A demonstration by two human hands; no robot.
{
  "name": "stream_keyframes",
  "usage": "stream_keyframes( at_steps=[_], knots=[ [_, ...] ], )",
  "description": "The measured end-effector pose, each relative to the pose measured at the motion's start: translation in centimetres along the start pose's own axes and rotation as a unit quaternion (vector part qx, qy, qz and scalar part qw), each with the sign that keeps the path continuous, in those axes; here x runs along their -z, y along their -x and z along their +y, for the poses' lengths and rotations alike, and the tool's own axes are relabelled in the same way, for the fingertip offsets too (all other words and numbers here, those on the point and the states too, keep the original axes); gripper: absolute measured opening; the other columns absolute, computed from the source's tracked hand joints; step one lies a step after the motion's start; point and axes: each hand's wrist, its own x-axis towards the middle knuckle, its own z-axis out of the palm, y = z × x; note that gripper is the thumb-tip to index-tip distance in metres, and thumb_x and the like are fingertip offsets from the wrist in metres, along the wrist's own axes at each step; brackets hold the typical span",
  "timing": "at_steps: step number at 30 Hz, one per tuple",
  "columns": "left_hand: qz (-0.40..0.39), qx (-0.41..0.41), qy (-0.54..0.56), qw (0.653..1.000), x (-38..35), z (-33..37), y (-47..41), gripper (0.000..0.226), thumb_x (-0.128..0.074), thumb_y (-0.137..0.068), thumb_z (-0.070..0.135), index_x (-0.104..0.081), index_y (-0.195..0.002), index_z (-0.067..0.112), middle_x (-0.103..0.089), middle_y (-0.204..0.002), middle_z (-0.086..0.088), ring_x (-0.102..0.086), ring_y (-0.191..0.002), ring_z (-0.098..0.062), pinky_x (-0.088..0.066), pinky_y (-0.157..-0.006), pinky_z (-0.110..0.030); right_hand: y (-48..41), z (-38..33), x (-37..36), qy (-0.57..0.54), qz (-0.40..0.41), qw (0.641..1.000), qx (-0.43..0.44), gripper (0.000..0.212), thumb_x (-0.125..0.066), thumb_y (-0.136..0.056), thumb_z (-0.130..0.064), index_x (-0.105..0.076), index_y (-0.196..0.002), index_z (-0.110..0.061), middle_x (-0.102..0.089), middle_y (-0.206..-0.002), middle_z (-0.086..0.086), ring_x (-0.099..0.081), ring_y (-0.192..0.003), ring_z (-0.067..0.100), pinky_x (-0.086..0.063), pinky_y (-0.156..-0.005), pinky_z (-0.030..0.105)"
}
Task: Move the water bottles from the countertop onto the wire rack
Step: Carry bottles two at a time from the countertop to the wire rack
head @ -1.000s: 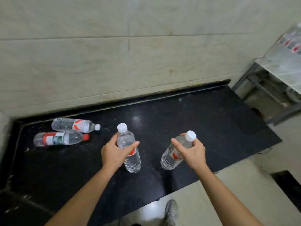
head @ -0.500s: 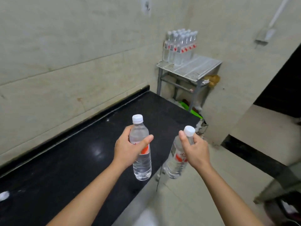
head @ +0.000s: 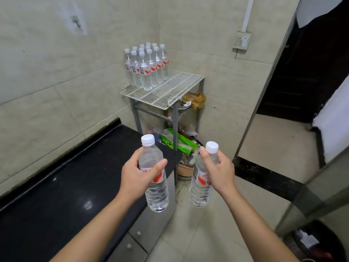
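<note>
Here, a person's two bare forearms reach forward, each of the hands closed around a clear water bottle with a white cap and a red-and-white label. The left hand (head: 138, 174) wraps the middle of the left bottle (head: 154, 175), thumb across the label, holding it upright in the air above the right end of the black counter (head: 56, 195). The right hand (head: 217, 170) grips the right bottle (head: 202, 181) high up, near the neck just under the cap; this bottle tilts slightly and hangs over the tiled floor (head: 188, 233), past the counter's right edge. The two bottles are near each other but apart.

Ahead, in the corner of the tiled walls, stands a wire rack (head: 170, 91) on grey metal legs, beyond the counter's right end. A tight cluster of bottles (head: 146, 66) of the same kind stands upright on the rack's far left corner; roughly a dozen, though the back ones are hard to count. The rest of the rack's top is bare wire. Beneath it lies some clutter, including green packaging (head: 179, 142).
</note>
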Motion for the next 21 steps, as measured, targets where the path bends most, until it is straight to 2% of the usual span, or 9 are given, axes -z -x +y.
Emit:
stream_keyframes(
  at_steps=[3, 6, 9, 11, 14, 16, 18, 21],
  knots=[
    [-0.010, -0.016, -0.006, 1.000, -1.8, -0.2, -4.1, 0.055, -0.083, -0.063, 0.055, -0.068, -0.111, 0.035, -0.076, -0.102, 0.012, -0.073, -0.094, -0.007, -0.056, -0.082, -0.029, -4.7, 0.2, -0.8, -0.017, -0.008, 1.000, 0.004, 0.054, -0.055, -0.075, -0.083, -0.065, -0.082, -0.031, -0.071, -0.076, -0.009, -0.067, -0.076, 0.012, -0.050, -0.071, 0.034],
    [-0.004, -0.037, -0.008, 0.999, -3.5, -0.8, -9.9, 0.059, -0.080, -0.064, 0.060, -0.065, -0.115, 0.036, -0.075, -0.105, 0.017, -0.071, -0.097, -0.003, -0.057, -0.086, -0.035, -9.6, -0.2, -2.1, -0.032, -0.021, 0.999, 0.019, 0.051, -0.058, -0.074, -0.082, -0.068, -0.087, -0.034, -0.074, -0.081, -0.010, -0.070, -0.081, 0.011, -0.054, -0.074, 0.035],
    [0.010, -0.059, 0.004, 0.998, -5.3, -0.9, -16.5, 0.062, -0.080, -0.063, 0.064, -0.063, -0.117, 0.037, -0.074, -0.106, 0.018, -0.071, -0.097, -0.003, -0.058, -0.089, -0.042, -15.3, -1.8, -3.2, -0.035, -0.016, 0.998, 0.041, 0.049, -0.058, -0.074, -0.082, -0.068, -0.085, -0.035, -0.074, -0.081, -0.013, -0.069, -0.078, 0.005, -0.054, -0.071, 0.033],
    [0.014, -0.070, 0.009, 0.997, -6.2, -0.6, -20.6, 0.066, -0.080, -0.062, 0.071, -0.061, -0.117, 0.039, -0.073, -0.107, 0.016, -0.071, -0.099, -0.005, -0.058, -0.090, -0.045, -19.2, -3.2, -3.6, -0.025, -0.013, 0.998, 0.055, 0.053, -0.056, -0.072, -0.087, -0.068, -0.087, -0.038, -0.073, -0.080, -0.019, -0.067, -0.075, -0.003, -0.051, -0.067, 0.027],
    [0.001, -0.093, 0.022, 0.995, -7.3, 0.3, -26.4, 0.066, -0.079, -0.064, 0.073, -0.059, -0.119, 0.043, -0.072, -0.112, 0.014, -0.070, -0.104, -0.007, -0.058, -0.091, -0.046, -24.9, -4.6, -4.0, -0.028, 0.014, 0.998, 0.062, 0.054, -0.054, -0.068, -0.091, -0.069, -0.095, -0.048, -0.072, -0.088, -0.029, -0.067, -0.084, -0.007, -0.051, -0.072, 0.024],
    [-0.007, -0.101, 0.031, 0.994, -8.2, 0.7, -29.8, 0.059, -0.080, -0.069, 0.063, -0.056, -0.120, 0.044, -0.069, -0.114, 0.014, -0.068, -0.107, -0.007, -0.057, -0.093, -0.041, -28.5, -4.8, -4.6, -0.048, 0.030, 0.997, 0.060, 0.044, -0.056, -0.070, -0.086, -0.070, -0.090, -0.051, -0.070, -0.090, -0.034, -0.065, -0.086, -0.011, -0.049, -0.075, 0.022],
    [-0.003, -0.105, 0.043, 0.994, -9.3, 1.0, -32.4, 0.056, -0.078, -0.073, 0.057, -0.054, -0.122, 0.043, -0.067, -0.115, 0.013, -0.066, -0.108, -0.005, -0.054, -0.090, -0.027, -31.6, -4.7, -5.3, -0.064, 0.049, 0.995, 0.061, 0.036, -0.056, -0.071, -0.080, -0.069, -0.085, -0.050, -0.069, -0.088, -0.036, -0.062, -0.085, -0.015, -0.045, -0.074, 0.017],
    [0.011, -0.097, 0.093, 0.991, -11.0, 0.7, -36.0, 0.056, -0.081, -0.084, 0.035, -0.052, -0.131, 0.028, -0.068, -0.119, 0.009, -0.066, -0.111, -0.006, -0.052, -0.086, -0.015, -36.0, -4.3, -6.7, -0.106, 0.069, 0.989, 0.079, 0.023, -0.057, -0.076, -0.071, -0.068, -0.086, -0.054, -0.069, -0.087, -0.036, -0.063, -0.082, -0.016, -0.043, -0.068, 0.006]
  ],
)
